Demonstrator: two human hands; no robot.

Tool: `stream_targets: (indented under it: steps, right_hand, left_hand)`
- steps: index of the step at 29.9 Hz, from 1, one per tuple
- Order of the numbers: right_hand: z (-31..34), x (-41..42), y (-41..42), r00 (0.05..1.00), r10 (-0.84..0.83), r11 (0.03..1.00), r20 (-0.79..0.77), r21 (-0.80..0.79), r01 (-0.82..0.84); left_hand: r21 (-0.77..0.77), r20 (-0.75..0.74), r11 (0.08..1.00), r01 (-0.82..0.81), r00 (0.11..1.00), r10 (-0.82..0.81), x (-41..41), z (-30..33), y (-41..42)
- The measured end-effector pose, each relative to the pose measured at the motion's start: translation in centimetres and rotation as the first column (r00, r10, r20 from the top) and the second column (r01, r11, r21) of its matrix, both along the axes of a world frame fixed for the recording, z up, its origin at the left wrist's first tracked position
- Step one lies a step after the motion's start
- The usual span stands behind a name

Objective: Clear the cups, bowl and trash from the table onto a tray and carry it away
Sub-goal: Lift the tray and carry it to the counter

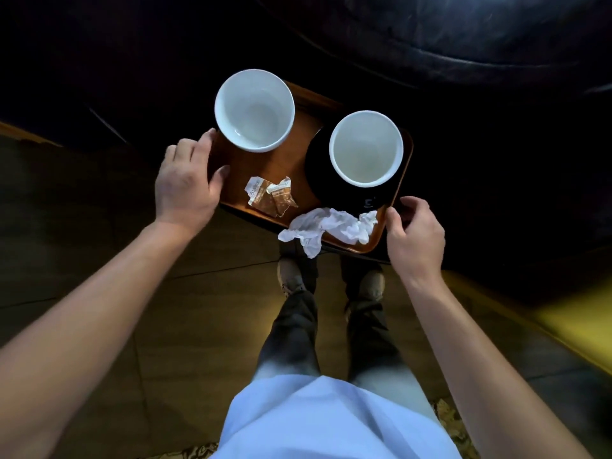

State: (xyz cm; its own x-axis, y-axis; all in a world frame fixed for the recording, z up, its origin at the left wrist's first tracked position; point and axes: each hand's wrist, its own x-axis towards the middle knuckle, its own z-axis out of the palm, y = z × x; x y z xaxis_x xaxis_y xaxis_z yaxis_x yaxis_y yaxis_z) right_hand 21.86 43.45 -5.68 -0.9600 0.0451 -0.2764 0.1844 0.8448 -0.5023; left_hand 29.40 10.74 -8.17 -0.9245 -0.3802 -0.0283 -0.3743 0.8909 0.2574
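A brown wooden tray (284, 160) is held out in front of me above the floor. My left hand (187, 180) grips its left edge and my right hand (415, 236) grips its right edge. On the tray stand two empty white cups: one (254, 110) at the far left, the other (366, 148) on a dark saucer or bowl (318, 173) at the right. Torn brown sugar packets (270, 195) lie near the front. A crumpled white napkin (328, 226) hangs over the tray's front edge.
Below the tray are my dark trousers and shoes (291, 276) on a brown tiled floor (165, 309). A dark leather seat (480, 38) fills the far right. A yellow blurred edge (576, 319) shows at the right.
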Motion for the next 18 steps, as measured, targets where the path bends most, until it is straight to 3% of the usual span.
stream_targets:
  steps: [11,18]
  right_hand:
    - [-1.0,-1.0,-2.0,0.999,-0.037,0.996,-0.02,0.086,0.038]
    - [-0.6,0.2,-2.4,0.991,-0.123,0.986,-0.056,-0.123,0.116]
  left_hand:
    - [0.119,0.011,0.98,-0.157,0.988,0.157,-3.0,-0.2,-0.5]
    - [0.248,-0.042,0.953,-0.176,0.98,0.192,-1.9,0.6,-0.1]
